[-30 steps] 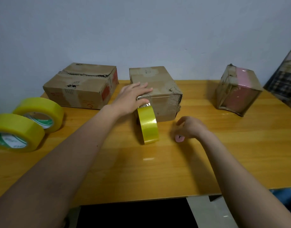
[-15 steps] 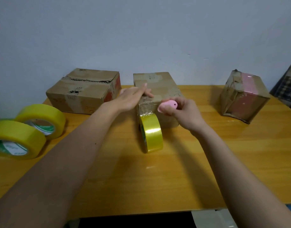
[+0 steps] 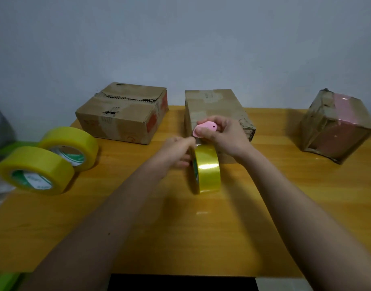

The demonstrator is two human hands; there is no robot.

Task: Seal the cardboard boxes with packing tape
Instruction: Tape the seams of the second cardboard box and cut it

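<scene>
Head view, so here's where we're at: we reckon it's the cutting step on the middle box [image 3: 214, 106]. Our right hand [image 3: 224, 136] has its grip pinched round a small pink cutter [image 3: 205, 128] just in front of that box. The left hand [image 3: 176, 150] has its grip curled beside the yellow tape roll [image 3: 206, 168], seemingly pinching the strip, hard to tell. The roll stands on edge on the worktop [image 3: 201, 238], touching the box's front. Next move probably needs taut tape. The box looks worn, with tatty corners.
</scene>
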